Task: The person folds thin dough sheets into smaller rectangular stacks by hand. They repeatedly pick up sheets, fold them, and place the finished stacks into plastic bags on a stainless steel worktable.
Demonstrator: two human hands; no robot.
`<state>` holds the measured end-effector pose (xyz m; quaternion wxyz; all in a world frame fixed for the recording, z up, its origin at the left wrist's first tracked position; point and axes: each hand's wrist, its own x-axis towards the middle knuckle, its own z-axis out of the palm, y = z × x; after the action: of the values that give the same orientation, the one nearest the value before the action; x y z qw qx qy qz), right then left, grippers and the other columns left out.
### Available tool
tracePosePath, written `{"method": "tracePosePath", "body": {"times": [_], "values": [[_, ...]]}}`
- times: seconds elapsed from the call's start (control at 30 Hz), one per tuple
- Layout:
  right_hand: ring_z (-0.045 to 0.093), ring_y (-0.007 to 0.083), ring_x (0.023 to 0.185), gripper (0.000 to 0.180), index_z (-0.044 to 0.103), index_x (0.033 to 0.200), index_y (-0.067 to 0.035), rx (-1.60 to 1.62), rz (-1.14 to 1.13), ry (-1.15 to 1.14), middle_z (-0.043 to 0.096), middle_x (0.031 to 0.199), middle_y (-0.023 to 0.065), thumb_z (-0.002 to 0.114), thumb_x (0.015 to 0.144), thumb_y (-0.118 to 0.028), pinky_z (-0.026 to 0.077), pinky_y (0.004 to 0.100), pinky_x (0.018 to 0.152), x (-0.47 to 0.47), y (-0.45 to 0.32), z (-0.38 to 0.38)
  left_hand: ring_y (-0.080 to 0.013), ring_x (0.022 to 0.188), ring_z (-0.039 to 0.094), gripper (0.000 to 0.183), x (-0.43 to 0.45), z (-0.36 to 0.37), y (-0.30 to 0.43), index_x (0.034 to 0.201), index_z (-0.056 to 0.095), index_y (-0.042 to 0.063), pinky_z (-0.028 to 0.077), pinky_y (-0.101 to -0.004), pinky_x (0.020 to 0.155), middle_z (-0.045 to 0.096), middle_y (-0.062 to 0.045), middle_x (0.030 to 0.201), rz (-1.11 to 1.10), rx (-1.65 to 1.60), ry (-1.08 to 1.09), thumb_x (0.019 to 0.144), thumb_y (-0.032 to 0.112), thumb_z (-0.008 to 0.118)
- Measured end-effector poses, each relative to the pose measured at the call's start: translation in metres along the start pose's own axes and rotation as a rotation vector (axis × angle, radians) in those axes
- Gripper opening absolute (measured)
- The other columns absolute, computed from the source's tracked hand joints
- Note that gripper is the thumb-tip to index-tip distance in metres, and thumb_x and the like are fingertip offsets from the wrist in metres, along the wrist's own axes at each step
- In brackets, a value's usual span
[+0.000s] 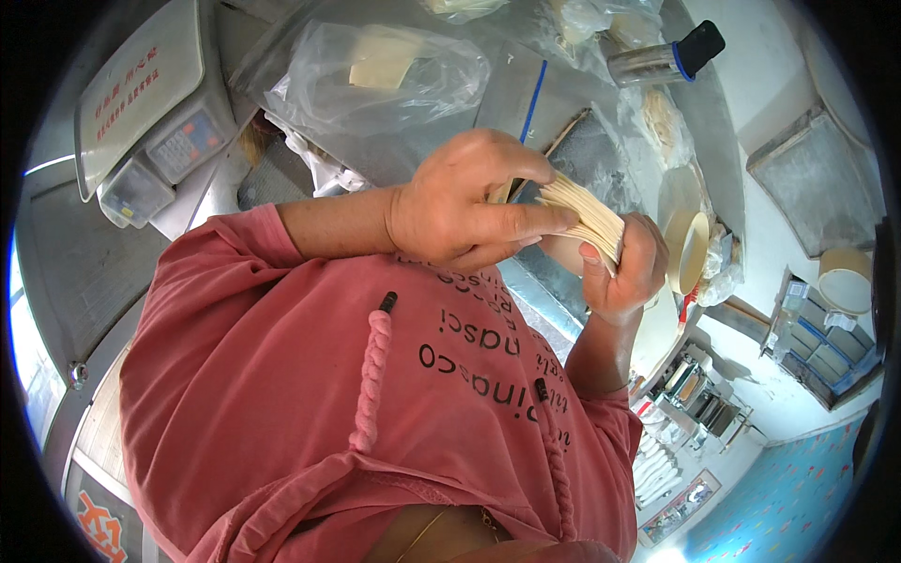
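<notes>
Both hands grip a stack of thin, pale yellow dough wrappers (pixel 588 211), held tilted above the table in front of my chest. My left hand (pixel 464 204) comes from the left, with its fingers over the near edge and face of the stack. At the far right end, my right hand (pixel 630 271) is wrapped around the sheets, its thumb on the near side. The wrapper edges fan slightly apart between the hands. Behind them lies a dark, flour-dusted surface (pixel 588 151), partly hidden by my left hand and the stack.
A clear plastic bag (pixel 443 77) with a pale wrapper stack (pixel 380 60) lies at the far left. A scale (pixel 183 144) stands left of it. Far right are a black-topped canister (pixel 647 65) and a round, pale-rimmed container (pixel 688 252). A roller machine (pixel 704 397) stands further right.
</notes>
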<state>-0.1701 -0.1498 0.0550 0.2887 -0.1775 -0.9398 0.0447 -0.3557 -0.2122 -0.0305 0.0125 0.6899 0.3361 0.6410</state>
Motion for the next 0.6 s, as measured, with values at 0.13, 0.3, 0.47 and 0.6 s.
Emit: {"method": "tracePosePath", "body": {"times": [0.13,0.3,0.47,0.6], "values": [[0.055,0.0313,0.058,0.043,0.051,0.095,0.004,0.011,0.088,-0.074,0.057,0.072,0.0157,0.063,0.083,-0.036,0.044,0.0373,0.053,-0.008,0.000,-0.007,-0.0222,0.082,0.053,0.030,0.002,0.004,-0.002,0.099,0.065,0.014,0.043,-0.0329,0.066,0.055,-0.010,0.099,-0.019,-0.024,0.013,0.070,0.014,0.068],[0.050,0.0257,0.050,0.041,0.047,0.088,-0.001,0.006,0.010,-0.015,0.052,0.064,0.0092,0.066,0.080,-0.036,0.037,0.0346,0.046,-0.001,0.008,-0.007,-0.0239,0.085,0.053,0.028,0.006,0.008,-0.005,0.096,0.064,0.012,0.043,-0.0341,0.068,0.054,-0.010,0.100,0.029,-0.020,-0.003,0.069,0.014,0.067],[0.049,0.0256,0.046,0.039,0.048,0.084,-0.002,-0.021,-0.022,-0.063,0.051,0.060,0.0079,0.068,0.078,-0.035,0.035,0.0347,0.043,0.002,0.018,-0.007,-0.0277,0.092,0.051,0.021,0.020,0.007,-0.004,0.085,0.062,0.008,0.042,-0.0368,0.073,0.052,-0.013,0.107,-0.158,-0.047,-0.112,0.069,0.019,0.069],[0.050,0.0277,0.048,0.037,0.050,0.084,-0.002,-0.040,-0.019,-0.116,0.052,0.060,0.0094,0.069,0.077,-0.033,0.037,0.0356,0.044,0.005,0.025,-0.001,-0.0293,0.095,0.050,0.017,0.031,0.004,-0.004,0.077,0.061,0.007,0.040,-0.0379,0.078,0.052,-0.014,0.110,-0.229,-0.004,-0.202,0.071,0.020,0.071]]}}
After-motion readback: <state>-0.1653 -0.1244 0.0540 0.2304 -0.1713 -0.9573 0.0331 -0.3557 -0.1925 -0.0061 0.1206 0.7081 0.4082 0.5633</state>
